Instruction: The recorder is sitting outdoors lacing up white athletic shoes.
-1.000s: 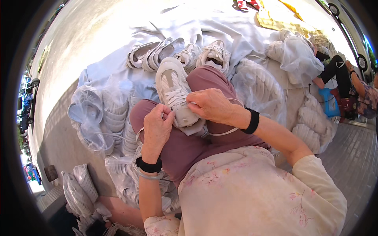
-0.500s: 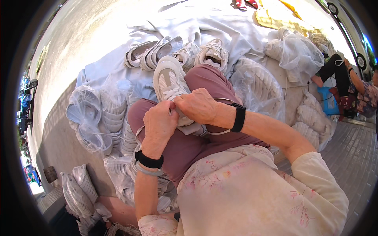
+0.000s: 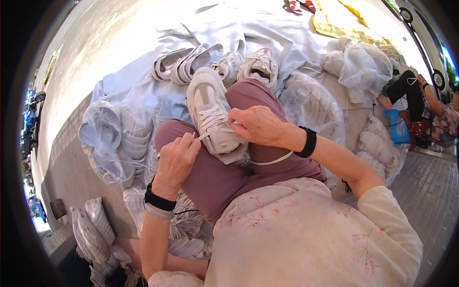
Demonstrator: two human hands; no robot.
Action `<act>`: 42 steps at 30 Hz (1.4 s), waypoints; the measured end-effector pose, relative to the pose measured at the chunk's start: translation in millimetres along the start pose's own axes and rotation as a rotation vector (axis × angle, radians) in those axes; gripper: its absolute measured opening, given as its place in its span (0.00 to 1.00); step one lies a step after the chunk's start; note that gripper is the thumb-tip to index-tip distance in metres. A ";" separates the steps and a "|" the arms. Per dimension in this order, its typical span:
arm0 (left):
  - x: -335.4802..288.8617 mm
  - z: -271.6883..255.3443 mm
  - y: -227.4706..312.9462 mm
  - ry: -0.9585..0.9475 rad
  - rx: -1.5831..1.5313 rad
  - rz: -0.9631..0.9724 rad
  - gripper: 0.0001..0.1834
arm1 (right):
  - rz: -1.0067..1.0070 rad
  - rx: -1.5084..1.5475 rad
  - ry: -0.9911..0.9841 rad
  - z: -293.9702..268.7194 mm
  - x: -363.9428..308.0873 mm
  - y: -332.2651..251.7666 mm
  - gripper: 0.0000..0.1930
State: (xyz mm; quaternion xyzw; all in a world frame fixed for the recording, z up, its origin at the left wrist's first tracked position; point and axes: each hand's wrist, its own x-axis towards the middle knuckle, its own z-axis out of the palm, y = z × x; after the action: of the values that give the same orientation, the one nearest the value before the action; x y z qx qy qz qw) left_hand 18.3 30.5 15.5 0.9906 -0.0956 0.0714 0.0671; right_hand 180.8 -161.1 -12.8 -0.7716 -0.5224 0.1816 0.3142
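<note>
A white-and-grey sneaker [image 3: 205, 95] rests between my knees, toe pointing away from me. Its white shoelace [image 3: 209, 134] is drawn out sideways across the tongue. My left hand [image 3: 178, 160] pinches one end of the lace over my left thigh. On the shoe's other side, my right hand [image 3: 258, 125] has thumb and fingers closed on the lace close to the tongue. The fingertips of the right hand partly hide the lace there.
Several shoe uppers [image 3: 196, 62] and another laced sneaker [image 3: 258, 67] lie beyond my knees on a pale cloth [image 3: 129, 79]. Clear plastic bags of shoe parts [image 3: 103, 138] flank me, with another bag [image 3: 313, 103] on the right. A person [image 3: 440, 115] sits at far right.
My hands were together over the laces. They have moved apart, left hand toward me and to the left, right hand to the right, uncovering the laces and stretching the lace.
</note>
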 end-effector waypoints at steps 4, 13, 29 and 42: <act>-13.2 3.3 2.1 0.019 0.032 -0.059 0.05 | 0.148 0.175 -0.011 -14.7 -7.8 1.2 0.06; -22.5 -13.1 13.9 0.320 -0.241 -0.407 0.10 | 0.219 0.151 0.162 -28.3 -8.3 27.0 0.08; -17.8 12.2 41.4 0.019 -0.839 -0.952 0.09 | -0.143 0.130 -0.166 -34.7 -71.4 -9.7 0.09; -5.4 23.9 28.2 0.171 -0.633 -0.782 0.08 | -0.072 -0.240 -0.346 -31.8 -77.1 -8.1 0.03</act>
State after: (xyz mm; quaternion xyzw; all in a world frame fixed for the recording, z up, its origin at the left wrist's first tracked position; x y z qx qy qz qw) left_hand 10.4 0.6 -5.4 0.8740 0.2713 0.0891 0.3932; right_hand 164.6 -239.4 12.4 -0.7416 -0.6138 0.2364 0.1323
